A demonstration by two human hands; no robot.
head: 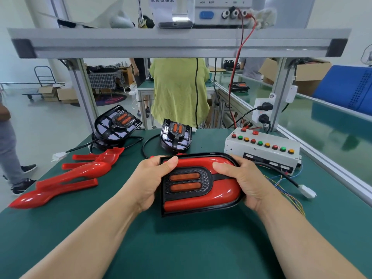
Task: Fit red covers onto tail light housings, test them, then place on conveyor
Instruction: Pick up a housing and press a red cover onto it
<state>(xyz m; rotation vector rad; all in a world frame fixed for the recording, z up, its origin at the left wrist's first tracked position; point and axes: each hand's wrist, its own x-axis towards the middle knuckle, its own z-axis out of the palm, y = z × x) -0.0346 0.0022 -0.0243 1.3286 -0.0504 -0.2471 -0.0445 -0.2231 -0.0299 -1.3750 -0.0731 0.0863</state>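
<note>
close before you, low over the green table (181,248), both hands clasp one housing (201,213) with a red cover (225,191) seated inside its black rim. your left hand (151,180) wraps the left end, thumb laid over the cover's top corner, fingers curled out of sight underneath. your right hand (243,182) grasps the rounded right end, thumb pressed flat on the cover's upper band, fingers tucked round the far edge. both grips are clenched on the part. the black centre with two orange lenses (185,182) faces up between your thumbs. you cannot tell whether the housing's underside touches the table.

to your left on the table lie spare covers (80,172), loose red pieces overlapping one another, well apart from your hands. to your right a white plug (307,191) on a black lead rests on the table.

farther back a bare housing (117,123) leans up at the left, and a second housing (175,135) stands tilted just beyond the part you hold; each trails a black cable. right of them sits a white button box (261,147) with red, green and yellow buttons. past the table's right edge runs the green conveyor (322,127). overhead a shelf (177,43) carries a power supply (221,11), with a red and a black lead dropping from it. a person in a green shirt (179,89) stands beyond the table.
</note>
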